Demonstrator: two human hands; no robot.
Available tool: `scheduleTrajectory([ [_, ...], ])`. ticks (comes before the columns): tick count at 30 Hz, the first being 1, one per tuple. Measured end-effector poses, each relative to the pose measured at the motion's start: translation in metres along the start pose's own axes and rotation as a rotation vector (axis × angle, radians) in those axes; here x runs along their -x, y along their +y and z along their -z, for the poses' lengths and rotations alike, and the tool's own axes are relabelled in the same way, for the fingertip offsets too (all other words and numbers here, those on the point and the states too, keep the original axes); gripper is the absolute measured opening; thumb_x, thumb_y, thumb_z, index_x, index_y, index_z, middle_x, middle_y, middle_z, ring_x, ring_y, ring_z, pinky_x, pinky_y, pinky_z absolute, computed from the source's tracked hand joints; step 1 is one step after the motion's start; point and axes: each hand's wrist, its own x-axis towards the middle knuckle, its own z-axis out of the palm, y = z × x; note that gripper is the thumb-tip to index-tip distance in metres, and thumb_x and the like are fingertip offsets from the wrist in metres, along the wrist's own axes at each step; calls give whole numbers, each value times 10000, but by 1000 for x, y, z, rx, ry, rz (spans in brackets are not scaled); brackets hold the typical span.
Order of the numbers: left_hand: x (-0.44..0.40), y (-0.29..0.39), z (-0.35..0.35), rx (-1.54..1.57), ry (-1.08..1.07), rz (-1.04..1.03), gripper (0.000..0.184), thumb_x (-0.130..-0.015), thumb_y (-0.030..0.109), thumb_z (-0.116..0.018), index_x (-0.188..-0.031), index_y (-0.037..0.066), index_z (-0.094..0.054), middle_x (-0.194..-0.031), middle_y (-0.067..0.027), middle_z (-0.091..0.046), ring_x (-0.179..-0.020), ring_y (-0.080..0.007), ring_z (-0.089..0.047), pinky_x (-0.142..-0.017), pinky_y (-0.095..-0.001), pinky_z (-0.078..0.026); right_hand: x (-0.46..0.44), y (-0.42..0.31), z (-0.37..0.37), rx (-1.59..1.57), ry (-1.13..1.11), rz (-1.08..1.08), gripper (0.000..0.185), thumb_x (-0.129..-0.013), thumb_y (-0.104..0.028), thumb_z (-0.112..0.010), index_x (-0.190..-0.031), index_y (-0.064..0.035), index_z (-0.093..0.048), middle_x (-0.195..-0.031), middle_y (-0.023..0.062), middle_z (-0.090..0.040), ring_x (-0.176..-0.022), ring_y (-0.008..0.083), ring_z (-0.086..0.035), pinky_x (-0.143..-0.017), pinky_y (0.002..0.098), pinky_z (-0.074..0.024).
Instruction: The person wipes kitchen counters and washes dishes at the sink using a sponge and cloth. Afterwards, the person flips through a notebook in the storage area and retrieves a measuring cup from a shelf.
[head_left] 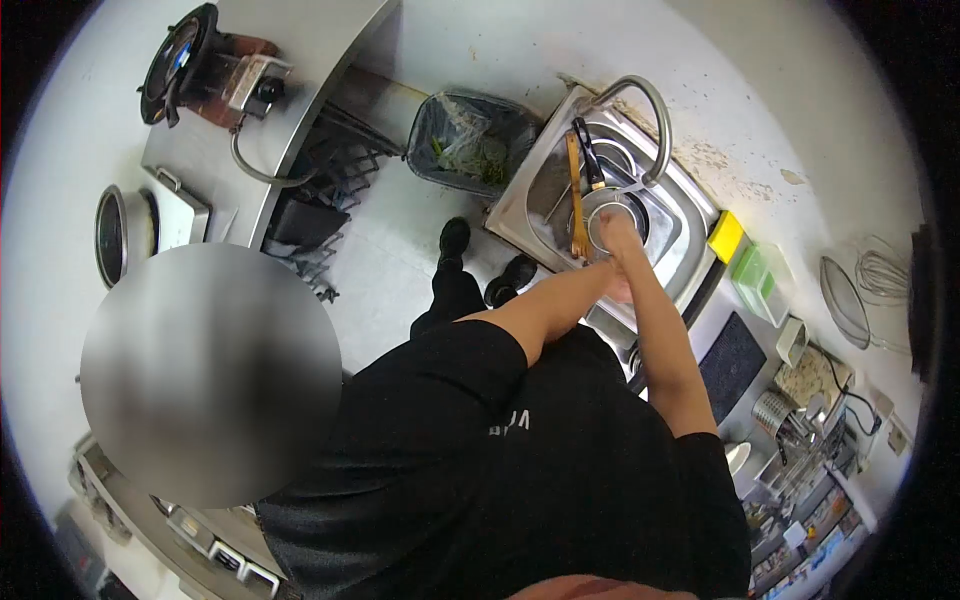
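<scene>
My right hand [620, 232] is closed at a round metal vessel [598, 228] in the steel sink [680, 218]; what its fingers hold is too small to make out. My left hand [620, 289] is at the sink's near edge, partly hidden behind my right forearm, its fingers not clear. A wooden utensil [575, 185] and a black-handled pan [587, 150] lie left of the vessel. The curved faucet [662, 115] arches over the sink, and another round metal piece [612, 150] sits behind.
A lined bin [415, 150] with green scraps stands left of the sink. Right of it are a yellow sponge [726, 236], a green container [752, 270], a dark mat [733, 365] and a hanging strainer [845, 300]. A burner [185, 60] sits upper left. A blurred circle covers the lower left.
</scene>
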Motion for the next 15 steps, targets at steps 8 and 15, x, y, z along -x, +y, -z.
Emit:
scheduleTrajectory([
  [8,35,-20,27,-316,-271,-555,391,-897,379,-422,-1059,98,-640,-1089,-98,-659,-1105,-262,-574,-1007,-427,-373,1,-88,18,-4,-57,-361,418,-932,-351,-452,-1099,-17,-640,-1098,255,-631,-1019,390,-626,-824,462,-525],
  [15,119,233,328,-666,-236,384,271,-777,362,-565,-658,149,-684,-644,-113,-654,-595,-322,-646,-551,-421,-512,-54,-21,31,-1377,208,-366,398,-993,-435,-395,-1008,-73,-562,-775,65,-613,-579,167,-585,-511,285,-498],
])
